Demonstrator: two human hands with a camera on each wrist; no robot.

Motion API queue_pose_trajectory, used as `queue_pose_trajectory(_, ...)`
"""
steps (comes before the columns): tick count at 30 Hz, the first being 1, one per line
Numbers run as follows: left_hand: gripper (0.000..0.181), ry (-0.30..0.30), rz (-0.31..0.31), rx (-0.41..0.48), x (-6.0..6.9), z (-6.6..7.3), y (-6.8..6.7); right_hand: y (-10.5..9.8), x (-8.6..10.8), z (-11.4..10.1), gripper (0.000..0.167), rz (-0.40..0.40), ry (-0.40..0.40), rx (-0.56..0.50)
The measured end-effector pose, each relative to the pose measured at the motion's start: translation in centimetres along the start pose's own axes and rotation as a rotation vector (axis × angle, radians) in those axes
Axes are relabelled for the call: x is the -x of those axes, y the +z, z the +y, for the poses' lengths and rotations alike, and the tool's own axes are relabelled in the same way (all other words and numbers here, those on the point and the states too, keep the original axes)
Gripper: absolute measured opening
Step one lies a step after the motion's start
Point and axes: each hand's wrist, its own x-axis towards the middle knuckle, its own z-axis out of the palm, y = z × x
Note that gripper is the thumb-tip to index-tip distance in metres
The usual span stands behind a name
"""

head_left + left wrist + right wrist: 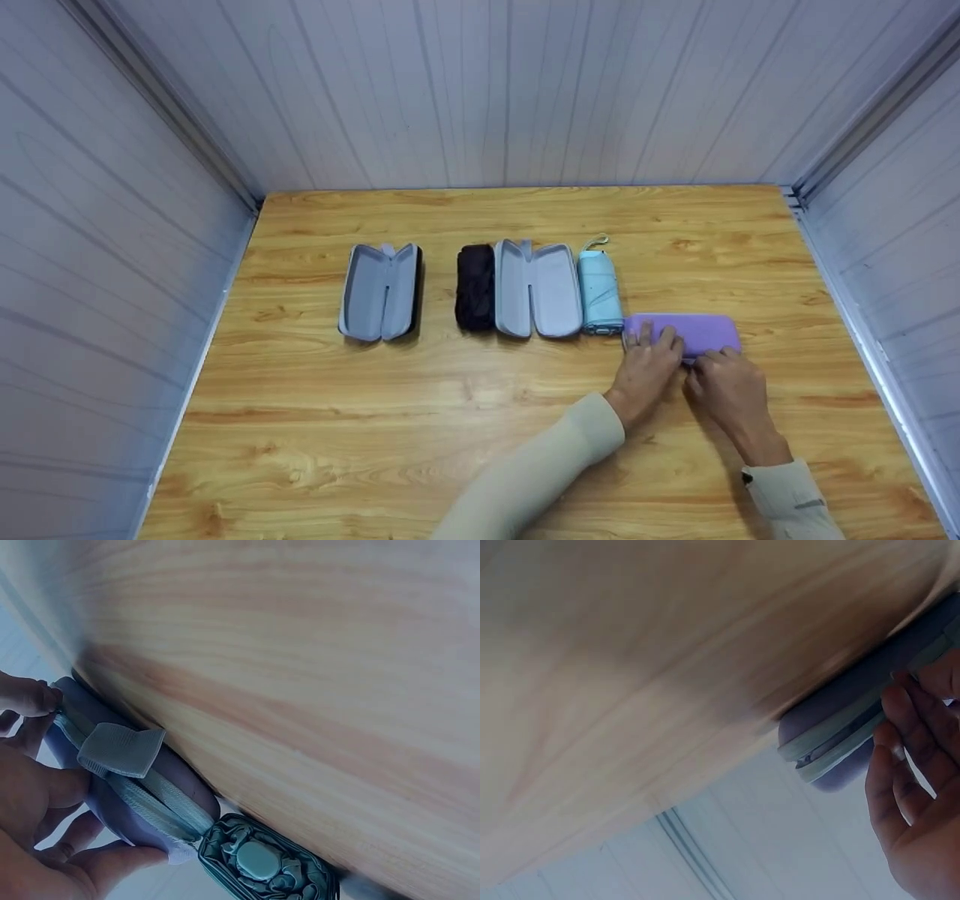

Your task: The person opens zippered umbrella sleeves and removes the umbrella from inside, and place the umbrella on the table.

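Observation:
A purple zip case (701, 334) lies closed over on the table at the right. My left hand (651, 367) holds its left part, fingers over the top and thumb at the front side. Beside it, my right hand (731, 382) pinches the zipper pull at the front edge, near the middle. A grey fabric tab (120, 750) sticks out from the case's front in the left wrist view. At the right end, the zipper (810, 757) shows a gap between its two tapes in the right wrist view. The pull itself is mostly hidden by fingers.
A folded light blue umbrella (600, 291) lies against the purple case's left end. Left of it are an opened grey-lined case (555, 292) and a dark folded bundle (475, 289). Another opened case (366, 300) lies farther left. White panel walls (465, 97) enclose the wooden table (337, 427).

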Motion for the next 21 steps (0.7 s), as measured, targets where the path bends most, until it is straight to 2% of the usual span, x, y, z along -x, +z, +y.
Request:
queue_pose_trajectory(7,0.024,-0.002,-0.028,0.036,-0.2,0.0,0.0,0.2,-0.2,-0.4,0.012,0.02,-0.024,0.008)
queue_pose_trajectory(21,0.016,-0.012,-0.021,0.115,-0.1,-0.4,-0.2,0.9,-0.5,-1.5,0.017,0.008,-0.068,-0.001)
